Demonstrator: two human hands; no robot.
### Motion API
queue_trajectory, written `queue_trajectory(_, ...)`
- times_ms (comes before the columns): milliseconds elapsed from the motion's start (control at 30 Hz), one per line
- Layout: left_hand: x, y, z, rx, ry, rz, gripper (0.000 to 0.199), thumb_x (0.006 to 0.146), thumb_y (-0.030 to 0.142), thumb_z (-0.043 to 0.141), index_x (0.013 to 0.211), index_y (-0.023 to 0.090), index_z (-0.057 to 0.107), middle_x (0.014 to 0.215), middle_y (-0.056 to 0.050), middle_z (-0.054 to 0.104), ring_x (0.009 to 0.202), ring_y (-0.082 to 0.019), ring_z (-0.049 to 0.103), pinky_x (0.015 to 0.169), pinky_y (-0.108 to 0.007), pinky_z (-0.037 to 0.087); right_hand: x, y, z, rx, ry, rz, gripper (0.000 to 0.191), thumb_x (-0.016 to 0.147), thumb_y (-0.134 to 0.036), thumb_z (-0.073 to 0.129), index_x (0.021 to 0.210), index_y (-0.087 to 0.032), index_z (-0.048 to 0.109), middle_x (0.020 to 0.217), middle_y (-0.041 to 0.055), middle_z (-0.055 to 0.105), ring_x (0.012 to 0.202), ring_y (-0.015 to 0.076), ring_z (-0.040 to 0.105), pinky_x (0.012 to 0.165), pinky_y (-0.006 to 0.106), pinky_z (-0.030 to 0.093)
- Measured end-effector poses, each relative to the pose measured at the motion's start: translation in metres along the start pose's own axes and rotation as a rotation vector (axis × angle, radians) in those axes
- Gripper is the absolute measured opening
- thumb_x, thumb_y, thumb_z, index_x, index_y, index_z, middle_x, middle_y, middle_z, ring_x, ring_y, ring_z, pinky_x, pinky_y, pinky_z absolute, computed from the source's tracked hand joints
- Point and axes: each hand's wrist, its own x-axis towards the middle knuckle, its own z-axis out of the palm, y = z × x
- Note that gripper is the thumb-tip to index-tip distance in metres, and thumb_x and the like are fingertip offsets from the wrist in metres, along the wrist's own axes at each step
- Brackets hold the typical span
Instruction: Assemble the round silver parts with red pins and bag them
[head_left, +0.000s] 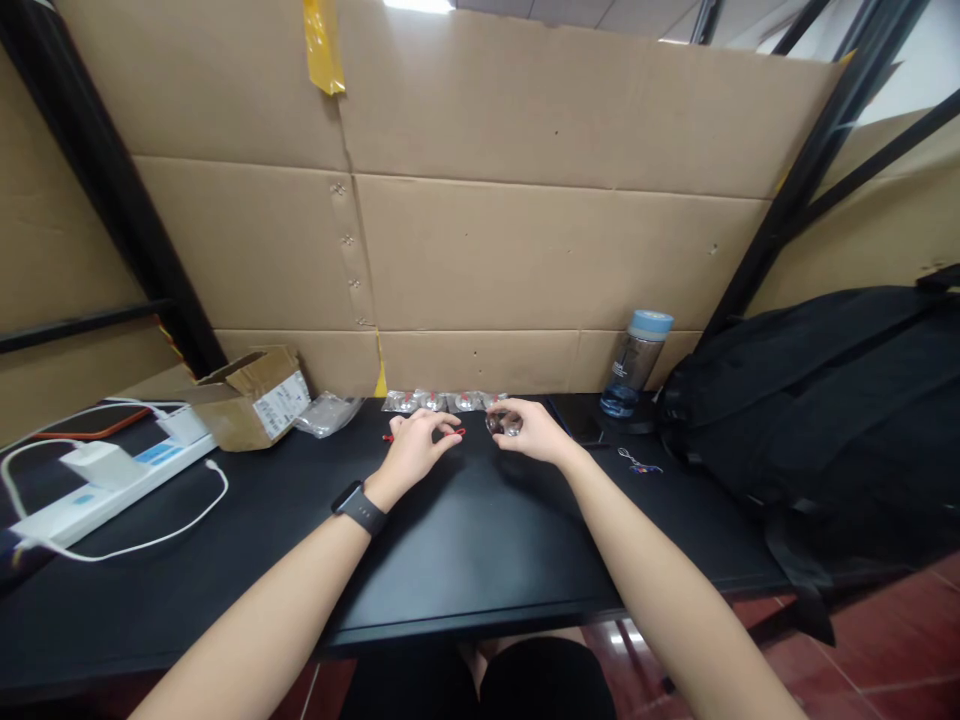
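Note:
My left hand (418, 442), with a dark watch on the wrist, is over the black table. Its thumb and fingers pinch a thin red cord (459, 432), and more red shows beyond the knuckles. To the right, my right hand (534, 432) curls around a small clear, shiny round object (504, 425); its exact kind I cannot make out. Just behind both hands, several small clear packets (466, 401) with round silvery contents and red marks lie in a row along the cardboard wall.
On the left are a white power strip (112, 497) with cables, an open cardboard box (255, 400) and a crumpled plastic bag (327, 413). On the right stand a blue-lidded bottle (635, 365) and a black backpack (825, 400), near a phone (581, 425) and a small charm (639, 463).

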Motion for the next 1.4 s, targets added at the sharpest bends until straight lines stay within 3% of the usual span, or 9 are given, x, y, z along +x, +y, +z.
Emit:
queue_trajectory(133,-0.001,0.004,-0.001,-0.037,0.017,0.011,0.014,0.095,0.037,0.063,0.093,0.032,0.076,0.103,0.002,0.077,0.107,-0.023,0.063,0.093,-0.038,0.031,0.001,-0.018,0.014,0.233,0.04,-0.07,0.045,0.075,-0.021,0.073,0.12,-0.024,0.066,0.113,0.004,0.074,0.095,0.019,0.073,0.074,0.025,0.051)
queue_trajectory(367,-0.002,0.005,0.003,-0.027,0.099,0.032,0.016,0.095,0.032,0.061,0.092,0.026,0.075,0.115,-0.003,0.068,0.114,-0.024,0.058,0.089,-0.037,0.039,0.0,-0.042,0.031,0.308,0.097,-0.087,0.048,0.075,-0.024,0.076,0.122,-0.026,0.063,0.117,0.0047,0.073,0.101,0.0219,0.074,0.078,0.03,0.054)
queue_trajectory(633,-0.001,0.003,0.003,-0.077,0.148,0.073,0.014,0.093,0.03,0.062,0.093,0.025,0.074,0.112,-0.004,0.063,0.114,-0.024,0.057,0.099,-0.039,0.041,-0.001,-0.043,0.034,0.313,0.126,-0.076,0.045,0.076,-0.025,0.078,0.119,-0.027,0.064,0.115,0.0038,0.074,0.101,0.0212,0.074,0.078,0.029,0.054)
queue_trajectory(900,-0.001,0.004,0.008,-0.177,0.183,0.017,0.012,0.093,0.028,0.061,0.092,0.024,0.073,0.109,-0.005,0.063,0.111,-0.022,0.059,0.098,-0.038,0.043,0.0,-0.04,0.042,0.506,0.151,-0.062,0.046,0.077,-0.026,0.08,0.119,-0.024,0.063,0.122,0.0088,0.072,0.106,0.0237,0.074,0.077,0.029,0.058)
queue_trajectory(1133,-0.006,0.012,0.007,0.032,0.256,0.015,0.012,0.091,0.028,0.064,0.091,0.026,0.075,0.114,-0.006,0.062,0.115,-0.026,0.055,0.096,-0.043,0.038,0.001,-0.038,0.049,0.591,0.126,0.018,0.045,0.075,-0.034,0.082,0.115,-0.024,0.064,0.121,0.0089,0.071,0.104,0.0249,0.074,0.082,0.034,0.06)
queue_trajectory(1267,-0.005,0.012,0.004,0.086,0.251,0.001,0.013,0.091,0.031,0.064,0.091,0.027,0.077,0.118,-0.007,0.061,0.116,-0.028,0.053,0.095,-0.044,0.036,0.003,-0.033,0.044,0.453,0.061,0.053,0.029,0.086,-0.044,0.071,0.105,-0.023,0.065,0.108,0.0054,0.072,0.093,0.0205,0.073,0.079,0.032,0.058)
queue_trajectory(1400,-0.006,0.013,0.003,0.096,0.254,0.035,0.015,0.092,0.034,0.065,0.09,0.028,0.078,0.118,-0.006,0.06,0.116,-0.028,0.053,0.096,-0.045,0.034,0.004,-0.029,0.04,0.21,0.034,-0.051,0.028,0.1,-0.043,0.053,0.093,-0.021,0.068,0.098,0.0045,0.068,0.09,0.0179,0.064,0.077,0.028,0.051)
